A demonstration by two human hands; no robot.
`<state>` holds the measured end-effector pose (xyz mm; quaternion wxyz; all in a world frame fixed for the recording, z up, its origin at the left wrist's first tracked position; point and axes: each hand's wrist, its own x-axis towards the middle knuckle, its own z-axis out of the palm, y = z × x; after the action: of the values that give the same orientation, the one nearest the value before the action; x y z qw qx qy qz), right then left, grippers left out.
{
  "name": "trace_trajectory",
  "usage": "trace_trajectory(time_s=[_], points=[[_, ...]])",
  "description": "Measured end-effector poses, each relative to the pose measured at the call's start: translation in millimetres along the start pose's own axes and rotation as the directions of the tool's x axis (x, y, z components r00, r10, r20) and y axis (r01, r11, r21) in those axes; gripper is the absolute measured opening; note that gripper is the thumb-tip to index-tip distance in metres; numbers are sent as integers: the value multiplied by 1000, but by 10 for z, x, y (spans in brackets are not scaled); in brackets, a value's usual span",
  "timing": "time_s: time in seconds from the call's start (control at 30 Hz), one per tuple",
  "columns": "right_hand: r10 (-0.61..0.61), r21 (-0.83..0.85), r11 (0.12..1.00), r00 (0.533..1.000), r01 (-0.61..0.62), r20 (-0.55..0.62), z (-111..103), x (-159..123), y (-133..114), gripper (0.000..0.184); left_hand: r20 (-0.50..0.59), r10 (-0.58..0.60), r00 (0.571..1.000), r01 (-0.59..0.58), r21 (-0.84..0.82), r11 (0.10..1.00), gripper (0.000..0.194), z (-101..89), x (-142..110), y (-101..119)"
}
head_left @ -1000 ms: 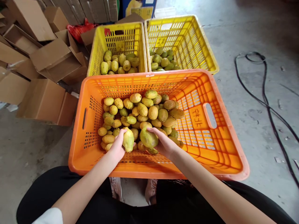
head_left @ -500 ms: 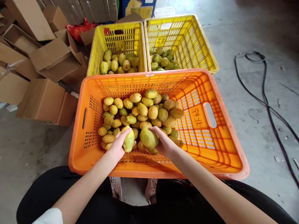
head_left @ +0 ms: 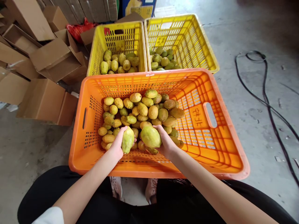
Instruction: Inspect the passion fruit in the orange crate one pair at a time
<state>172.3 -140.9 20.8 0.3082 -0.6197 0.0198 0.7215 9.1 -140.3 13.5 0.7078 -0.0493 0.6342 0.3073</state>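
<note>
My left hand [head_left: 117,147] is closed around a yellow-green papaya [head_left: 127,140], its narrower end pointing down toward me. In my right hand [head_left: 167,143] rests a rounder, greener papaya [head_left: 151,137], gripped from its right side with the thumb on top. Both are held side by side, a small gap apart, above the near part of an orange crate [head_left: 140,170]. Below and beyond them lies a heap of yellow and green papayas [head_left: 142,109], mostly in the crate's left and middle. The fingers under each held fruit are largely hidden.
Two yellow crates, a left one [head_left: 91,49] and a right one [head_left: 205,40], stand behind the orange crate with green papayas inside. Cardboard boxes [head_left: 43,99] are piled at left beside a red plastic bag [head_left: 80,29]. A black cable [head_left: 265,90] lies on the floor at right.
Both held papayas have turned slightly in my hands. The right one is tilted more sideways, showing more of its length. The crates and the heap look unchanged.
</note>
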Motion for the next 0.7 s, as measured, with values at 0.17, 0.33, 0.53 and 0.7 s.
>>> trace_trajectory(time_s=[0.17, 0.33, 0.53, 0.7], points=[[-21, 64, 998, 999, 24, -43, -25, 8, 1, 22, 15, -121, 993, 121, -34, 992, 40, -21, 25, 20], [-24, 84, 996, 999, 22, 27, -57, 40, 13, 27, 22, -78, 997, 78, 8, 997, 34, -21, 45, 8], [-140, 61, 990, 955, 128, 262, -37, -1, 64, 19, 100, 126, 987, -137, 108, 985, 37, -61, 95, -93], [-152, 51, 988, 953, 143, 263, -73, 55, 99, 16, 104, 123, 987, -131, 73, 989, 32, -51, 64, -106]])
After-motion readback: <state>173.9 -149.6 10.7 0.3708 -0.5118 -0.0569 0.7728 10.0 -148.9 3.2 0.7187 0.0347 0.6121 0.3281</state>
